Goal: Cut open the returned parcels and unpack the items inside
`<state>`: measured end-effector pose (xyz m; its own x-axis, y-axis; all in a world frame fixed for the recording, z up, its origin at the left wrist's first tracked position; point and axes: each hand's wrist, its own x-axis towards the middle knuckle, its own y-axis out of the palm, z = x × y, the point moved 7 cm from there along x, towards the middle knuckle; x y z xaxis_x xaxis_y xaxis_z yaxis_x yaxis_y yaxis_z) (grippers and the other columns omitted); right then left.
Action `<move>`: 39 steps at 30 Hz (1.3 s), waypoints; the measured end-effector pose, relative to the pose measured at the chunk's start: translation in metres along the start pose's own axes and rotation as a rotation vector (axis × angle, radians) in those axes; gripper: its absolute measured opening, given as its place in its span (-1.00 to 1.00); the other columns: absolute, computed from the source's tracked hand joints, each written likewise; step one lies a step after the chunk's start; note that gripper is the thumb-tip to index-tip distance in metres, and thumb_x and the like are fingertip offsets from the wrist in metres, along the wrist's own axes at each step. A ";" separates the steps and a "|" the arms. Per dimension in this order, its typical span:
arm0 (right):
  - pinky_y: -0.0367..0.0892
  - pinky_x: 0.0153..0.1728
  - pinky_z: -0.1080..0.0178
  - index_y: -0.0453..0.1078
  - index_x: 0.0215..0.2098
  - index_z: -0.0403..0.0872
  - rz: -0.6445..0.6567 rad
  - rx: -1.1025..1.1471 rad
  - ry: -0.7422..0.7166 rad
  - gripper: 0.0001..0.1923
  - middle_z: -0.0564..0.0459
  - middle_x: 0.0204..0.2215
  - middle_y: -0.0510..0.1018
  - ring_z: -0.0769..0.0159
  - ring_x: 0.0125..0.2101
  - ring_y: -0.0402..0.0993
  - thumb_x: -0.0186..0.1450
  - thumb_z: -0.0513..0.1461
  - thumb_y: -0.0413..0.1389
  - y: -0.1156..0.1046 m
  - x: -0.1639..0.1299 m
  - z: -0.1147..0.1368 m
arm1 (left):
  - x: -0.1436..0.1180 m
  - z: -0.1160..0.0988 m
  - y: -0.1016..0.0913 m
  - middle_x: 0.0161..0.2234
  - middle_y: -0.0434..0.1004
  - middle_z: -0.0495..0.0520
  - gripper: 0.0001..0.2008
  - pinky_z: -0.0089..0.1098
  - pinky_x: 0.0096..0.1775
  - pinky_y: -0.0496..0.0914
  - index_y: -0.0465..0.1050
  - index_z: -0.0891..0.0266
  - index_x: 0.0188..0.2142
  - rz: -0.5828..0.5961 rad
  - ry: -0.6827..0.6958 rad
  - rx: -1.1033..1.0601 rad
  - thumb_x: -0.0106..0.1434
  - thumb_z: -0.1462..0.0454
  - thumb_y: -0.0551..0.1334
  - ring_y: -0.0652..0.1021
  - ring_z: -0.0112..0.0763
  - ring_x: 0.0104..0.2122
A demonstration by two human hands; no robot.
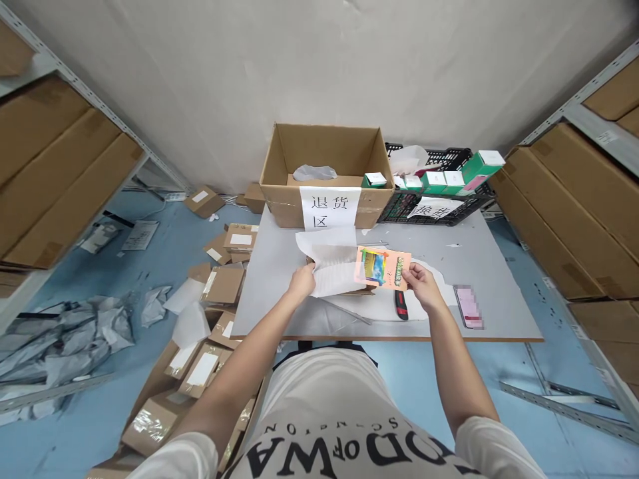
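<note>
Over the grey table (509, 313), my left hand (302, 281) is closed on the left edge of a white foam sheet (337, 273), whose back part curls upward. Part of a small brown cardboard piece (368, 291) shows under the sheet; the rest is hidden. Between the fingers of my right hand (423, 285) is an orange card (394, 266) with a colourful picture, held by its right end. Just below the card lies a red and black box cutter (401, 306). A phone (467, 306) rests to the right of this hand.
At the table's back stands a large open carton (279, 199) with a paper sign (330, 207). Beside it, a black crate (474, 205) holds several green-and-white boxes (433, 181). Small parcels (224, 285) are piled at the left; loaded shelves (594, 219) flank both sides.
</note>
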<state>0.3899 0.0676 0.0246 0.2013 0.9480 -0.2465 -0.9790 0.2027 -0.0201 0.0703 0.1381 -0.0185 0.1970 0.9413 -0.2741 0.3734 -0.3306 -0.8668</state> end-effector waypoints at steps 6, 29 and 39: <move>0.29 -0.55 0.35 0.37 -0.31 -0.07 -0.071 0.029 0.005 -0.58 0.08 -0.50 0.57 0.36 -0.54 0.45 0.01 0.02 0.28 -0.017 0.001 -0.006 | 0.002 -0.004 -0.008 -0.21 0.53 0.24 -0.51 -0.28 -0.17 0.37 0.19 0.32 0.11 -0.087 -0.106 0.023 0.17 0.49 0.01 0.54 -0.12 -0.18; 0.36 -0.51 0.38 0.36 -0.36 -0.06 -0.324 0.174 0.055 -0.61 0.11 -0.46 0.58 0.41 -0.51 0.49 -0.05 -0.04 0.32 -0.068 0.025 -0.034 | -0.047 -0.052 0.004 -0.10 0.49 0.23 -0.45 -0.11 0.11 0.10 0.36 0.26 -0.05 -0.036 0.532 0.141 0.20 -0.11 0.07 0.46 -0.13 -0.06; 0.32 -0.56 0.40 0.35 -0.36 -0.05 -0.368 0.162 0.061 -0.63 0.11 -0.45 0.58 0.42 -0.53 0.47 -0.04 -0.05 0.30 -0.075 0.047 -0.035 | -0.004 -0.032 0.057 -0.17 0.54 0.30 -0.35 -0.19 -0.13 0.32 0.52 0.24 -0.27 0.559 0.137 0.142 0.03 -0.26 0.09 0.51 -0.01 -0.13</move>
<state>0.4717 0.0887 -0.0197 0.5309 0.7894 -0.3082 -0.8232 0.5667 0.0337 0.1204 0.1132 -0.0538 0.4478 0.6063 -0.6572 0.0564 -0.7527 -0.6560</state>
